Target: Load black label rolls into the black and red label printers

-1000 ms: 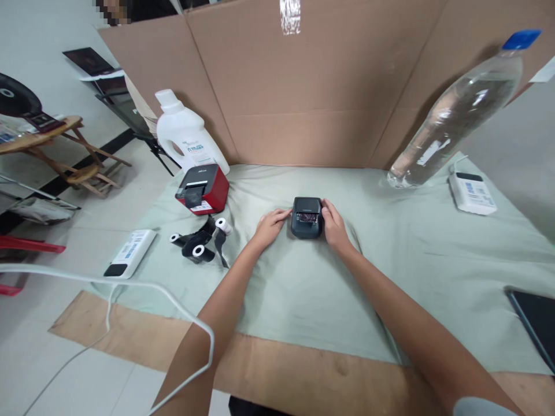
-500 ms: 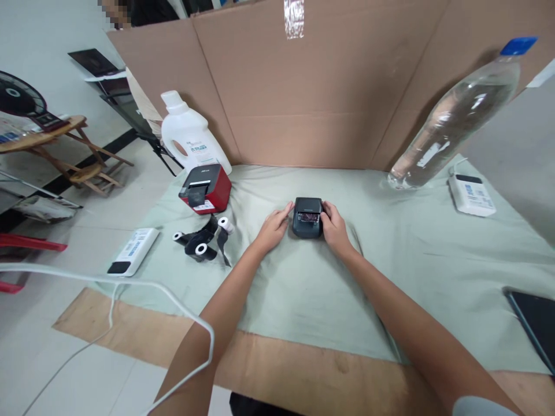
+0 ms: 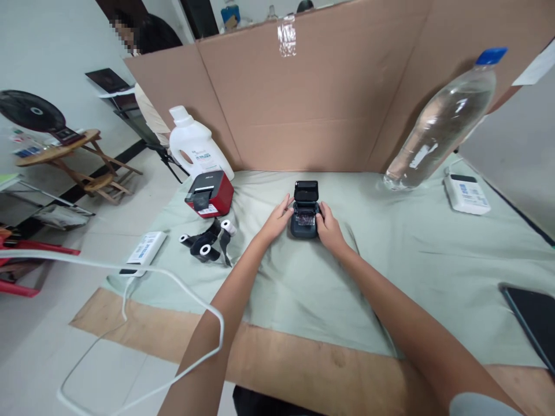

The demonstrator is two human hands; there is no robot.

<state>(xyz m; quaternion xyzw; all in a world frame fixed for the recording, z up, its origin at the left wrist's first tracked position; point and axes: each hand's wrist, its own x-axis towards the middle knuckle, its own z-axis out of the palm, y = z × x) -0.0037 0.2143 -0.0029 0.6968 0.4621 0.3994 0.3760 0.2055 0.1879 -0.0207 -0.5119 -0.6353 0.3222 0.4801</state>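
Note:
A small dark label printer (image 3: 304,227) rests on the green cloth with its lid (image 3: 306,190) raised at the back. Its compartment lies exposed, and something shiny shows inside that I cannot make out. My left hand (image 3: 277,221) is against its left side, fingers pointing forward. From the right, my right hand (image 3: 330,228) grips the other side, thumb near the front. To the left stand a red and black printer (image 3: 210,193) and several black ribbon rolls with white cores (image 3: 208,242).
A white jug (image 3: 200,147) and a tilted water bottle (image 3: 446,127) lean on the cardboard wall (image 3: 299,98). White boxes lie left (image 3: 145,251) and right (image 3: 467,193). A dark tablet (image 3: 533,318) is at the right edge. A white cable (image 3: 191,289) crosses by my left arm. Someone is behind the cardboard.
The printer's lid has swung up from closed to open, away from me. Both hands stay at its sides. My view has tilted slightly upward.

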